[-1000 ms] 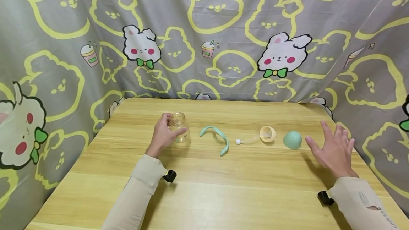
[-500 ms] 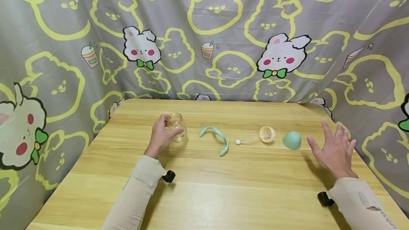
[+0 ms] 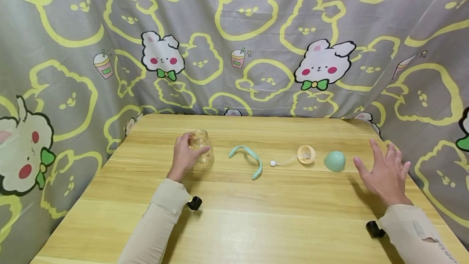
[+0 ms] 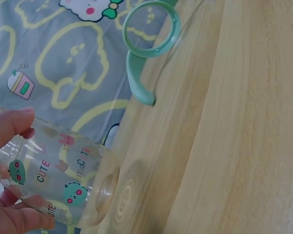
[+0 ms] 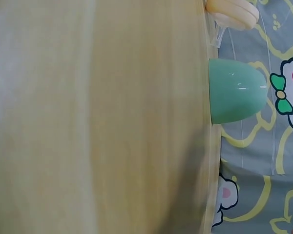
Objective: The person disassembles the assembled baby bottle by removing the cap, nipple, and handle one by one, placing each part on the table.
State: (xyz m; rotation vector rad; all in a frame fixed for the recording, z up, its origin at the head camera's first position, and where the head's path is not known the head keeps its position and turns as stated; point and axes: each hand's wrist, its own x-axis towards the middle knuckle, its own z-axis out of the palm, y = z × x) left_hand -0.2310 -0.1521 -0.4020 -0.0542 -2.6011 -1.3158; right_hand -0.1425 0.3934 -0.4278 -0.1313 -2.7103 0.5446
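My left hand (image 3: 194, 145) grips a clear glass bottle (image 3: 201, 150) at the left middle of the wooden table (image 3: 234, 215), thumb on its near side and fingers behind. In the left wrist view the bottle (image 4: 63, 180) carries small printed figures and its base sits just off the wood. To its right lie a mint-green handle ring (image 3: 248, 158), a cream collar with a thin straw (image 3: 307, 154) and a mint-green dome cap (image 3: 334, 161). My right hand (image 3: 381, 159) hovers with fingers spread just right of the cap, touching nothing. The right wrist view shows the cap (image 5: 234, 91) and the cream collar (image 5: 232, 12).
A grey cloth with yellow and white bunny prints (image 3: 234, 52) hangs around the back and both sides of the table. The table's right edge runs close by my right hand. The handle ring (image 4: 149, 34) is the nearest item to the bottle.
My left hand has drawn the bottle slightly to the left. My right hand has drifted a little to the right, still spread and holding nothing.
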